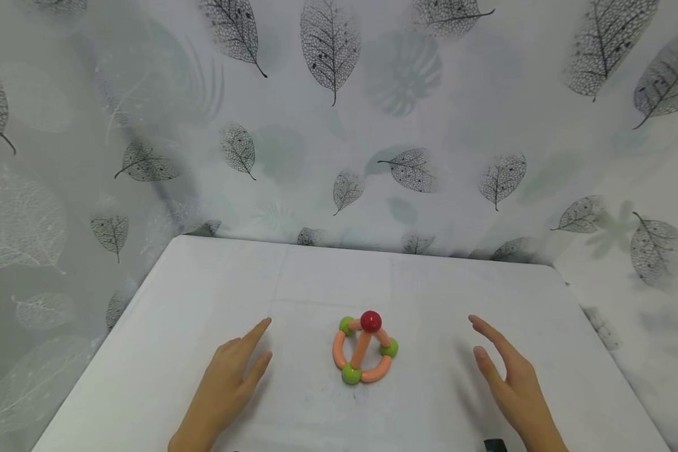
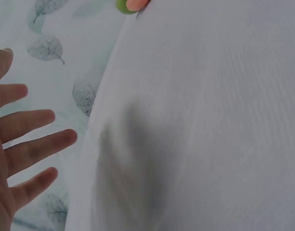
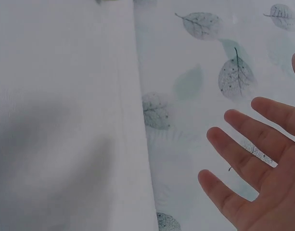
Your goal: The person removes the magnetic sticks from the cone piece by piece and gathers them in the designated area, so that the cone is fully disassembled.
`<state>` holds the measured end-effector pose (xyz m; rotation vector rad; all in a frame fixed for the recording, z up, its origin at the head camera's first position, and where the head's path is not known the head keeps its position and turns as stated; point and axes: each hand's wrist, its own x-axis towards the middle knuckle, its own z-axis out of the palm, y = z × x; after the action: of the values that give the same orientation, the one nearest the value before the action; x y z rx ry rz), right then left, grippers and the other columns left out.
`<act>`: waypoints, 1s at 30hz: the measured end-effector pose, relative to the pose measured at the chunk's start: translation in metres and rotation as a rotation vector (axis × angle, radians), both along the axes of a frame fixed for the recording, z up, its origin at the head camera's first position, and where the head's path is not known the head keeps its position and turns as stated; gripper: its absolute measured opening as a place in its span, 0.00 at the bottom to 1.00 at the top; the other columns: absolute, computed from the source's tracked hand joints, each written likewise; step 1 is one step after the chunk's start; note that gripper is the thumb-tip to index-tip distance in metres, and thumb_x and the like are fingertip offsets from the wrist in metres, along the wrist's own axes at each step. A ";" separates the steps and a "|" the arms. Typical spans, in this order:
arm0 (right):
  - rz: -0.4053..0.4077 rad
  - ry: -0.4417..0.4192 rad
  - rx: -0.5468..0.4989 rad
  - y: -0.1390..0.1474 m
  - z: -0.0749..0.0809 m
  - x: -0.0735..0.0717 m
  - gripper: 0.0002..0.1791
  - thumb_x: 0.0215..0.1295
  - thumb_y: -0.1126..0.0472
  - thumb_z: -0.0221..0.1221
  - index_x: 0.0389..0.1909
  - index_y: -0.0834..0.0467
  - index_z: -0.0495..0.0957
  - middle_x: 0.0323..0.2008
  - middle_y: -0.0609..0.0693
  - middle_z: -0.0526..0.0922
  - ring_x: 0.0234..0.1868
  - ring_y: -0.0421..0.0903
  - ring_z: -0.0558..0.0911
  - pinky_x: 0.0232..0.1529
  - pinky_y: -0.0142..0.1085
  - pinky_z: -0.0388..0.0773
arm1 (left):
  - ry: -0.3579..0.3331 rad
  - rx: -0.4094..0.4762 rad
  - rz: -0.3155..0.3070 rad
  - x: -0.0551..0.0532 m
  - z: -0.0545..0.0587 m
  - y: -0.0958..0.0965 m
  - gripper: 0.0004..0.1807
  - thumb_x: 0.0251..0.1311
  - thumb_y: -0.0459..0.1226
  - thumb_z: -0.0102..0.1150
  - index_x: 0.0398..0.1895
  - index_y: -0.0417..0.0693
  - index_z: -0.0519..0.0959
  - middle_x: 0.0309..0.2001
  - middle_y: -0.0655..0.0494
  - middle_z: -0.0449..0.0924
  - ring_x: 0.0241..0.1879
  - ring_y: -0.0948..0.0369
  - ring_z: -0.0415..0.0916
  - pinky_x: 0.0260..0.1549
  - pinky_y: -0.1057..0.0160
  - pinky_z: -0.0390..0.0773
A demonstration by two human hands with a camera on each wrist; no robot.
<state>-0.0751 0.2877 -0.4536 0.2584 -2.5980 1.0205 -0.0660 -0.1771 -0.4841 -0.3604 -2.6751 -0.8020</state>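
A toy of curved orange rods [image 1: 338, 349], green balls and one red ball [image 1: 371, 321] rests near the middle of the white table. Its rods form a ring, and the red ball is raised above it. To its left hovers my left hand [image 1: 226, 383], fingers extended, holding nothing. My right hand [image 1: 514, 383] is on the other side, farther from the toy, also bare with straight fingers. Spread fingers of the left hand [image 2: 22, 144] show in the left wrist view, where a bit of green and orange [image 2: 125, 6] peeks in at the top. The right hand [image 3: 262, 163] appears likewise spread.
The white tabletop [image 1: 316, 282] has its far edge in front of a pale backdrop [image 1: 294, 144] printed with dark leaves, which also runs along both sides. A small black object [image 1: 495, 445] shows beside the right wrist at the bottom.
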 end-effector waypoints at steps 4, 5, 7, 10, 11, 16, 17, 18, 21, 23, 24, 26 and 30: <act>0.019 -0.027 -0.037 -0.014 -0.003 -0.004 0.29 0.78 0.61 0.57 0.76 0.41 0.68 0.68 0.53 0.80 0.67 0.16 0.65 0.64 0.10 0.52 | -0.050 0.062 -0.011 -0.004 -0.002 0.014 0.28 0.77 0.45 0.57 0.77 0.61 0.69 0.66 0.63 0.82 0.59 0.56 0.82 0.60 0.45 0.78; 0.028 -0.034 -0.049 -0.018 -0.004 -0.005 0.29 0.78 0.61 0.57 0.76 0.42 0.69 0.68 0.51 0.81 0.67 0.17 0.66 0.63 0.10 0.53 | -0.061 0.085 -0.015 -0.005 -0.003 0.018 0.27 0.77 0.45 0.57 0.77 0.61 0.69 0.66 0.65 0.82 0.60 0.57 0.82 0.59 0.45 0.79; 0.047 -0.040 -0.073 -0.026 -0.005 -0.007 0.28 0.78 0.61 0.57 0.75 0.43 0.70 0.67 0.49 0.81 0.66 0.21 0.70 0.64 0.12 0.55 | -0.081 0.127 -0.021 -0.007 -0.004 0.025 0.27 0.77 0.46 0.56 0.77 0.61 0.69 0.65 0.66 0.81 0.62 0.58 0.81 0.59 0.45 0.78; 0.082 -0.057 -0.118 -0.036 -0.007 -0.009 0.27 0.78 0.62 0.56 0.74 0.44 0.71 0.68 0.45 0.80 0.66 0.27 0.74 0.64 0.15 0.60 | -0.100 0.180 -0.030 -0.010 -0.007 0.036 0.27 0.77 0.46 0.57 0.76 0.63 0.70 0.64 0.68 0.81 0.62 0.61 0.79 0.60 0.46 0.78; 0.092 -0.061 -0.131 -0.039 -0.008 -0.009 0.27 0.79 0.62 0.55 0.74 0.43 0.71 0.68 0.44 0.80 0.65 0.29 0.75 0.64 0.15 0.61 | -0.102 0.192 -0.038 -0.011 -0.008 0.040 0.27 0.76 0.46 0.57 0.76 0.63 0.70 0.64 0.68 0.82 0.62 0.62 0.79 0.60 0.47 0.78; 0.150 -0.073 -0.206 -0.053 -0.008 -0.010 0.27 0.79 0.63 0.54 0.75 0.42 0.69 0.69 0.44 0.79 0.66 0.31 0.77 0.64 0.18 0.68 | -0.095 0.255 -0.100 -0.015 -0.014 0.060 0.26 0.76 0.43 0.59 0.75 0.62 0.71 0.63 0.68 0.82 0.61 0.64 0.79 0.61 0.50 0.79; 0.162 -0.069 -0.219 -0.056 -0.008 -0.011 0.27 0.79 0.63 0.54 0.75 0.42 0.69 0.69 0.45 0.79 0.67 0.31 0.78 0.64 0.19 0.70 | -0.094 0.272 -0.113 -0.016 -0.015 0.064 0.26 0.75 0.43 0.59 0.75 0.62 0.71 0.62 0.68 0.82 0.61 0.64 0.79 0.61 0.51 0.79; 0.173 -0.070 -0.232 -0.058 -0.008 -0.012 0.27 0.79 0.63 0.54 0.75 0.42 0.69 0.69 0.45 0.79 0.67 0.32 0.77 0.64 0.19 0.71 | -0.093 0.291 -0.125 -0.016 -0.015 0.069 0.26 0.75 0.43 0.59 0.74 0.63 0.71 0.62 0.68 0.82 0.60 0.64 0.79 0.61 0.52 0.79; 0.190 -0.064 -0.248 -0.065 -0.007 -0.014 0.28 0.78 0.64 0.55 0.75 0.42 0.68 0.69 0.45 0.79 0.67 0.31 0.77 0.64 0.21 0.71 | -0.082 0.349 -0.156 -0.018 -0.017 0.082 0.25 0.75 0.41 0.59 0.73 0.61 0.73 0.60 0.66 0.84 0.59 0.62 0.80 0.59 0.53 0.79; 0.196 -0.060 -0.251 -0.069 -0.007 -0.016 0.28 0.78 0.64 0.56 0.75 0.42 0.68 0.69 0.45 0.79 0.67 0.31 0.77 0.65 0.22 0.72 | -0.083 0.388 -0.174 -0.020 -0.019 0.090 0.24 0.75 0.40 0.59 0.71 0.59 0.74 0.59 0.65 0.85 0.57 0.61 0.81 0.57 0.55 0.80; 0.195 -0.059 -0.247 -0.071 -0.007 -0.017 0.28 0.78 0.63 0.56 0.75 0.42 0.68 0.69 0.46 0.79 0.67 0.31 0.77 0.64 0.22 0.72 | -0.074 0.402 -0.183 -0.021 -0.020 0.094 0.23 0.74 0.39 0.59 0.70 0.57 0.75 0.58 0.63 0.85 0.56 0.61 0.82 0.56 0.56 0.80; 0.193 -0.055 -0.242 -0.076 -0.007 -0.020 0.28 0.78 0.63 0.57 0.75 0.41 0.69 0.68 0.46 0.80 0.67 0.32 0.78 0.64 0.23 0.73 | -0.061 0.438 -0.198 -0.024 -0.022 0.101 0.21 0.75 0.38 0.59 0.68 0.53 0.77 0.56 0.61 0.86 0.55 0.60 0.83 0.54 0.58 0.81; 0.187 -0.054 -0.246 -0.083 -0.008 -0.024 0.28 0.77 0.62 0.58 0.74 0.41 0.69 0.68 0.45 0.80 0.66 0.37 0.80 0.64 0.24 0.74 | -0.042 0.526 -0.211 -0.030 -0.025 0.113 0.17 0.76 0.38 0.57 0.64 0.49 0.79 0.53 0.56 0.88 0.54 0.61 0.83 0.50 0.60 0.81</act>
<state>-0.0990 0.2048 -0.4621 0.4227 -2.4979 1.4159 -0.0958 -0.0646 -0.5092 -0.4939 -2.3611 -1.5391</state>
